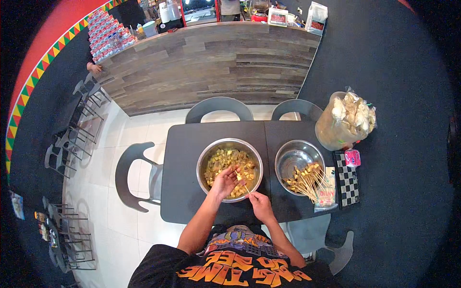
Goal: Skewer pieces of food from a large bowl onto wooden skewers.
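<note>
My right hand (261, 206) pinches the lower end of a thin wooden skewer (248, 190) at the near rim of a large steel bowl (199, 172). Chunks of food sit on the skewer's upper part. My left hand (225, 181) is cupped over the bowl, its fingertips around the skewer's upper end; whether they grip a chunk is too small to tell. Yellowish marinated meat chunks (230, 157) fill the bowl. To the right, a smaller steel bowl (288, 156) holds several loaded skewers (306, 180), their bare sticks leaning over its near right rim.
Beside the smaller bowl lie a plastic packet of sticks (327, 192), a checkered black-and-white item (349, 187) and a pink packet (352, 158). A large translucent container (328, 126) with bagged items stands behind. Chairs (133, 176) surround the dark table (180, 201); a wood-panelled counter (216, 64) stands beyond.
</note>
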Action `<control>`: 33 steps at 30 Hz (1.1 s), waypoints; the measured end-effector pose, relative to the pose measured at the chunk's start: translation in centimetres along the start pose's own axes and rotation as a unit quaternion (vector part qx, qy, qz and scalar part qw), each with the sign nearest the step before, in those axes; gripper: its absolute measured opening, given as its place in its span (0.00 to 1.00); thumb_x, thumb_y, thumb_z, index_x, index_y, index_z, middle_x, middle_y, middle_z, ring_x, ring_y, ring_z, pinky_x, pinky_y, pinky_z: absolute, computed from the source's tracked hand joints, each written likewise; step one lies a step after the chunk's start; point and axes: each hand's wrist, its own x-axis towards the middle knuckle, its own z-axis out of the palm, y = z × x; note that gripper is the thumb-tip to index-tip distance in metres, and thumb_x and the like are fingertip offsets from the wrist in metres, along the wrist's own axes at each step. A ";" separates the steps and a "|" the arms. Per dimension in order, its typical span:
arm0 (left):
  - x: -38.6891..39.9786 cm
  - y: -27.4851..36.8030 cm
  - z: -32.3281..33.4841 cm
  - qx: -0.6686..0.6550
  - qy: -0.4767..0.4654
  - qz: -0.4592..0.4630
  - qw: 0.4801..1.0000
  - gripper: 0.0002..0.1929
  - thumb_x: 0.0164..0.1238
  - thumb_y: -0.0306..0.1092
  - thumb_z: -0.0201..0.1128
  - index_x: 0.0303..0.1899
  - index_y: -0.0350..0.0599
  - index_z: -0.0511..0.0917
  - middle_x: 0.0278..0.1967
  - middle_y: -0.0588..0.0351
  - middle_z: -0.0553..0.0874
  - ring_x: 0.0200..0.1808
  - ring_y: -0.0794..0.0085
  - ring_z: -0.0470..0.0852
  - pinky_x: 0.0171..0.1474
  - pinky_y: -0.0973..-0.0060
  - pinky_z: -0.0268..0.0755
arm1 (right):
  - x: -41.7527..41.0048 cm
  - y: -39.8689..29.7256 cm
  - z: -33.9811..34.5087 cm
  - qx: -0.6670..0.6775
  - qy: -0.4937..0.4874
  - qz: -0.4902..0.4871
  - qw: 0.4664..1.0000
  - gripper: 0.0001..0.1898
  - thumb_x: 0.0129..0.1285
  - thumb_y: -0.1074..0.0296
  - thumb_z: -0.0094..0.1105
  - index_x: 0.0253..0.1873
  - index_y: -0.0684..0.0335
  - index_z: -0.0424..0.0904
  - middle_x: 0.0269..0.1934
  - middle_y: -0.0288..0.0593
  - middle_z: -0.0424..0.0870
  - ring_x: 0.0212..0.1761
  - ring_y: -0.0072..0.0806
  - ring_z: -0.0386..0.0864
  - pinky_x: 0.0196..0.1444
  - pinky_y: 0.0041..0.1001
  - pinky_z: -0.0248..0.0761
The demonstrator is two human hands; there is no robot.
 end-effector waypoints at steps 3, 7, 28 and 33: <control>0.4 -0.2 -0.2 0.027 0.020 0.028 0.999 0.12 0.64 0.38 0.57 0.44 0.40 0.74 0.40 0.55 0.79 0.46 0.69 0.75 0.52 0.58 0.70 | 0.0 0.1 0.1 -0.005 0.007 -0.002 1.000 0.11 0.65 0.68 0.48 0.38 0.67 0.78 0.23 0.32 0.72 0.26 0.16 0.67 0.30 0.20 0.61; 0.8 -0.4 -0.6 0.068 0.074 0.064 0.993 0.12 0.62 0.37 0.60 0.40 0.38 0.75 0.34 0.55 0.80 0.39 0.72 0.77 0.48 0.62 0.75 | 0.1 -0.2 0.2 0.012 0.010 -0.023 1.000 0.10 0.65 0.68 0.48 0.37 0.67 0.78 0.20 0.31 0.69 0.22 0.14 0.63 0.26 0.19 0.58; 0.2 -0.4 2.4 0.117 0.117 0.104 0.981 0.09 0.66 0.33 0.54 0.41 0.37 0.75 0.35 0.54 0.80 0.35 0.71 0.78 0.35 0.66 0.79 | 1.0 1.5 1.0 0.061 -0.006 -0.006 0.998 0.12 0.66 0.67 0.47 0.37 0.71 0.77 0.18 0.30 0.68 0.20 0.16 0.64 0.23 0.21 0.59; 0.2 -0.4 2.7 0.130 0.143 0.110 0.975 0.09 0.67 0.34 0.53 0.40 0.37 0.75 0.34 0.54 0.80 0.34 0.71 0.78 0.33 0.65 0.79 | 0.9 1.7 1.6 0.054 0.008 -0.018 0.998 0.12 0.66 0.67 0.47 0.37 0.69 0.77 0.19 0.29 0.68 0.22 0.15 0.64 0.26 0.20 0.59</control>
